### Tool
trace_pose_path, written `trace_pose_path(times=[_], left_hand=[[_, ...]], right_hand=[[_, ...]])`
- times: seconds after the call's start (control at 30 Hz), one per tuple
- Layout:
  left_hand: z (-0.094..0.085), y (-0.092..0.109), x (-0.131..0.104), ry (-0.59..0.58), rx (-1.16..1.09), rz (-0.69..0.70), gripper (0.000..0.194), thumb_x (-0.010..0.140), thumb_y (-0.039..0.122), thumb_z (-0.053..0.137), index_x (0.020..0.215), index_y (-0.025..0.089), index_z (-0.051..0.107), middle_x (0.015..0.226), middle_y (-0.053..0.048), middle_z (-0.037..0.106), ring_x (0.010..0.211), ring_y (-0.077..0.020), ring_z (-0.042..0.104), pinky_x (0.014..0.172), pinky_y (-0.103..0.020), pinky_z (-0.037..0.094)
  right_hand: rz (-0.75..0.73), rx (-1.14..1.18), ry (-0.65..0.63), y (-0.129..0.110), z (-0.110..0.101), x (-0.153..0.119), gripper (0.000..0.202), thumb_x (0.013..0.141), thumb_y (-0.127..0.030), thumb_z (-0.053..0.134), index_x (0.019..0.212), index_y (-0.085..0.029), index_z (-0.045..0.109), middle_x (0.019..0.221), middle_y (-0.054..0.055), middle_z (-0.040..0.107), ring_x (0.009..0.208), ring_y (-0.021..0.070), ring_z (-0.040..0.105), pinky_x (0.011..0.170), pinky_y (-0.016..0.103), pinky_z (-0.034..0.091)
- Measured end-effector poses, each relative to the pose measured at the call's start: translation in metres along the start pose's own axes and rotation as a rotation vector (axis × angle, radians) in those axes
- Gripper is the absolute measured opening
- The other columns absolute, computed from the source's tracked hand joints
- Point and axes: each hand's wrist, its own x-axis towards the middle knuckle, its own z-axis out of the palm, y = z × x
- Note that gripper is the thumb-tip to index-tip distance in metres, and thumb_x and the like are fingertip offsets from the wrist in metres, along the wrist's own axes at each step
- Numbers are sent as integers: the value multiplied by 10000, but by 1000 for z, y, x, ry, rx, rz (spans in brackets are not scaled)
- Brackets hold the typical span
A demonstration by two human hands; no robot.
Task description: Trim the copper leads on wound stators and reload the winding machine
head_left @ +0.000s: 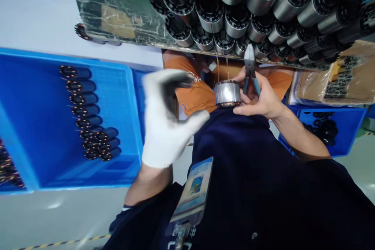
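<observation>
My left hand [164, 125], in a white glove with a dark palm, is raised to the left of a motor stator [227, 93]. Its fingers and thumb are spread around nothing, and motion blurs it. The silver stator is in my bare right hand [262, 99], the thumb at its lower edge and fingers along its side. Copper wires [218, 71] stick up from its slotted end. That same hand also holds a pair of pliers [250, 64], jaws pointing up toward the bench edge, handles partly hidden by the fingers.
Rows of silver stator cores [234, 19] crowd the bench [117, 23] above. At left, a blue bin [129, 97] holds several wound stators [88, 105]. A cardboard box [310, 86] and another blue bin [350, 133] with black parts are at right. An ID badge [195, 191] hangs at my chest.
</observation>
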Motion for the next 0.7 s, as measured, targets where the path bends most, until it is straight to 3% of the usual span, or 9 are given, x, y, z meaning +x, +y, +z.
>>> trace_pose_path(times=[0.07,0.13,0.17,0.27,0.37,0.53,0.7], left_hand=[[6,-3,5,-292,-317,-210,630,880,682,927,1330,269,772,1306,-94,808,1240,-374,799,1099,-562,677],[17,-1,13,-507,-547,-356,545,802,537,1002,1206,217,823,1187,-111,856,1150,-382,842,1030,-527,719],[23,3,16,-560,-610,-411,479,788,455,1012,1156,205,835,1161,-114,864,1131,-381,847,1016,-515,725],[35,18,22,-507,-669,-484,348,783,354,1015,1036,211,823,1038,-78,856,1001,-317,841,900,-421,720],[36,32,25,-401,-644,-470,442,759,390,1047,1093,224,809,1062,-52,824,970,-269,810,856,-349,683],[31,39,31,-409,-467,-310,383,820,365,1003,1099,215,787,1028,-27,777,956,-230,773,856,-302,641],[31,40,30,-427,-386,-299,371,810,353,1004,1055,207,767,965,0,741,863,-190,721,775,-265,590]], right_hand=[[-90,-93,5,-11,5,-5,812,737,-755,1004,1290,-274,655,1332,109,788,814,159,671,817,396,667],[-164,-151,-11,-27,10,-11,732,789,-740,988,1261,-262,698,1396,149,793,1004,246,777,973,502,699],[-205,-180,-25,-37,11,-14,669,821,-707,987,1249,-260,731,1393,150,802,1116,295,804,1053,547,692],[-346,-351,-57,-69,8,-26,494,906,-555,985,1269,-270,809,1435,128,810,1343,358,785,1231,576,638],[-350,-662,-56,-95,-4,-42,427,998,-424,888,1403,-319,807,1510,97,764,1407,343,742,1244,535,644],[-278,-926,-108,-112,-20,-64,677,1002,-198,662,1643,-414,695,1382,83,728,1261,328,743,1055,522,692],[-323,-1100,-191,-114,-27,-69,724,1018,-248,655,1728,-390,621,1307,94,741,1127,338,730,1002,550,653]])
